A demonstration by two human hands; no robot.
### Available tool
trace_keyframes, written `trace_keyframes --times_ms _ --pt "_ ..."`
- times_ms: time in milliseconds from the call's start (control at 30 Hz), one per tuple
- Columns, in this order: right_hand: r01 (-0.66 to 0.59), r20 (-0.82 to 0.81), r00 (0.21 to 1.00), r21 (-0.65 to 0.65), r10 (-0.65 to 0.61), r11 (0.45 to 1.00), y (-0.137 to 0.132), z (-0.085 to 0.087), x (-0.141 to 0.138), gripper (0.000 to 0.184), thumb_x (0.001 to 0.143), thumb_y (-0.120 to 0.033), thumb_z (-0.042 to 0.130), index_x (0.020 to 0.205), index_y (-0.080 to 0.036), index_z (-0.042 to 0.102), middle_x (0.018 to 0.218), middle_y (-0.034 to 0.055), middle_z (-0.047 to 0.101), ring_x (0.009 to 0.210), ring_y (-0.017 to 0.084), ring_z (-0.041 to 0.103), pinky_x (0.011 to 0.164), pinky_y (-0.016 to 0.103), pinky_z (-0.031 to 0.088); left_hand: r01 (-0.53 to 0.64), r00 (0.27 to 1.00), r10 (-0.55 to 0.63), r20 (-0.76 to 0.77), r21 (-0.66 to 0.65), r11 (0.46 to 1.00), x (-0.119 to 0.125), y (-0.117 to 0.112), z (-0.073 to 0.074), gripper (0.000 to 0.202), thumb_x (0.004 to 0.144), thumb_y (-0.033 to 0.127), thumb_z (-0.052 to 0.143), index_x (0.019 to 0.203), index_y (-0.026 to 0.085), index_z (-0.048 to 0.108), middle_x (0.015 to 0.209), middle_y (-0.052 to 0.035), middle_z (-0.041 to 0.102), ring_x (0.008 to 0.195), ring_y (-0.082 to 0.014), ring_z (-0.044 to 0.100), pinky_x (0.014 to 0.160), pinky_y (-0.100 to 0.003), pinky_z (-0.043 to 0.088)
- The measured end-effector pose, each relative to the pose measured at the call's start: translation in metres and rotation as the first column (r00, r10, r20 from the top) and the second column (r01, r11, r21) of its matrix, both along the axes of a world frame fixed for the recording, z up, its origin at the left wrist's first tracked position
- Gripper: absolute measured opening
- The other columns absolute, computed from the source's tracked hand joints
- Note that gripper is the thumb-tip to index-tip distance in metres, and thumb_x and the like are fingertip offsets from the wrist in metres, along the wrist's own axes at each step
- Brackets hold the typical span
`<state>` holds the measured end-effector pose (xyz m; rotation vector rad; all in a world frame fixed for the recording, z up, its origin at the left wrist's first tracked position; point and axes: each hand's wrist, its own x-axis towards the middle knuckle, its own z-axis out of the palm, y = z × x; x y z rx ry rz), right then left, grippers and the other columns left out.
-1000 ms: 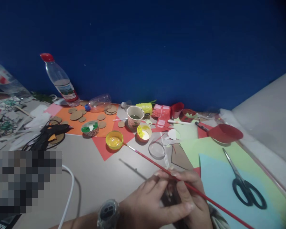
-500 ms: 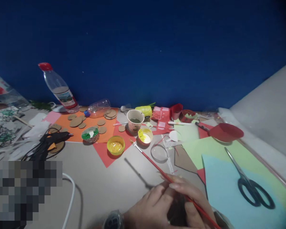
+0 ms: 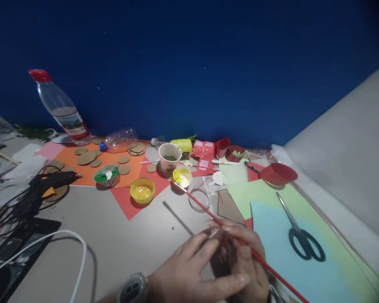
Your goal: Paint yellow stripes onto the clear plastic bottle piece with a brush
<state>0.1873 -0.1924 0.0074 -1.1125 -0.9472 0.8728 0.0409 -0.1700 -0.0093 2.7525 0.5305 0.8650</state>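
A red paintbrush [image 3: 205,208] slants up and left from my right hand [image 3: 248,256], whose fingers are closed around its handle. The bristle tip hovers beside a small cup of yellow and white paint [image 3: 185,178]. My left hand [image 3: 189,265], with a watch on the wrist, reaches across to my right hand. Its fingers are stretched out and apart, the fingertips against the right hand; nothing shows in its grasp. Left of the brush tip stands a yellow paint cup [image 3: 142,191]. Behind it is a paper cup of dark liquid [image 3: 169,158].
Scissors [image 3: 300,231] lie on blue paper at right, near a red oval piece [image 3: 278,174]. At left are a red-capped bottle [image 3: 66,113], green paint cup [image 3: 106,176], glue gun [image 3: 50,179] and white cable [image 3: 84,252]. A blue wall stands behind.
The view has shifted, so the table things appear further left. My left fingers have spread and straightened against my right hand. The brush stays in my right hand.
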Motion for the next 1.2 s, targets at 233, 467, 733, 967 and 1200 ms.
trace_keyframes --times_ms 233,467,733,967,1200 --pt "0.007 -0.105 0.994 0.010 -0.006 1.000 0.025 0.002 0.008 0.020 0.094 -0.038 0.040 0.101 -0.027 0.054 0.106 0.0023 0.063 0.049 0.006 0.041 0.044 0.021 0.038 -0.310 0.950 0.311 -0.016 -0.138 0.941 0.000 0.002 0.020 0.032 0.082 0.033 0.055 0.113 0.023 0.058 0.096 -0.0041 0.068 0.089 -0.0222 0.058 0.082 -0.040 0.043" --pt "0.009 0.016 1.000 0.196 -0.012 0.981 0.026 -0.004 0.008 0.020 0.095 -0.035 0.038 0.104 -0.027 0.054 0.108 0.0042 0.060 0.058 0.009 0.049 0.053 0.027 0.045 -0.476 0.876 0.452 -0.170 -0.143 0.868 -0.005 0.001 0.032 0.030 0.089 0.023 0.049 0.118 0.028 0.055 0.089 0.0002 0.063 0.087 -0.0193 0.052 0.078 -0.037 0.033" --pt "0.028 -0.077 0.997 0.146 -0.017 0.989 0.033 -0.002 0.014 0.020 0.094 -0.039 0.040 0.102 -0.028 0.054 0.108 0.0024 0.060 0.059 0.008 0.051 0.049 0.024 0.047 -0.497 0.789 0.466 -0.400 0.030 0.867 0.017 0.010 0.054 0.036 0.093 0.024 0.040 0.128 0.023 0.046 0.095 -0.0020 0.061 0.087 -0.0208 0.052 0.081 -0.040 0.034" --pt "0.014 -0.228 0.974 0.009 -0.011 1.000 0.032 0.000 0.017 0.026 0.093 -0.045 0.040 0.107 -0.027 0.052 0.098 0.0013 0.060 0.054 0.007 0.053 0.036 0.018 0.042 -0.513 0.737 0.540 -0.406 0.184 0.838 0.047 0.045 0.049 0.020 0.088 0.011 0.046 0.102 0.015 0.059 0.095 -0.0067 0.063 0.093 -0.0243 0.053 0.082 -0.039 0.035" --pt "0.145 -0.147 0.980 0.047 -0.137 0.988 0.036 0.001 0.020 0.025 0.093 -0.043 0.040 0.108 -0.027 0.052 0.121 0.0032 0.057 0.085 0.010 0.056 0.068 0.024 0.053 -0.518 0.760 0.505 -0.409 0.090 0.851 0.033 0.031 0.057 0.015 0.089 0.015 0.043 0.092 0.019 0.057 0.093 -0.0045 0.061 0.088 -0.0236 0.051 0.082 -0.041 0.033"
